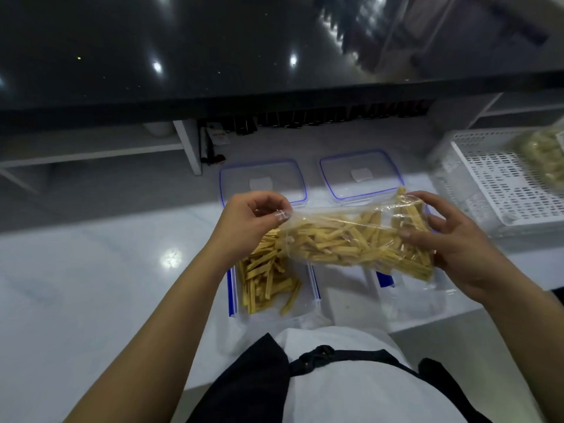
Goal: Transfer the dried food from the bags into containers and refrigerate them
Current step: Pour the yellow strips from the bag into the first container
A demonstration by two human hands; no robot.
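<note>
Head view: both hands hold one clear bag [360, 239] of yellow sticks above two containers. Left hand [250, 221] pinches its end, right hand [451, 239] grips the other. Two lids [262, 181] lie behind; a white basket [494, 178] stands at the counter's right edge.

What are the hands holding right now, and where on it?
Both hold the bag of dried sticks: the left hand pinches its left end, the right hand grips its right end.

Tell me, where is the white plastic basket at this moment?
In the head view the white basket stands at the right edge of the counter, just right of the right lid, beyond the right hand.
</note>
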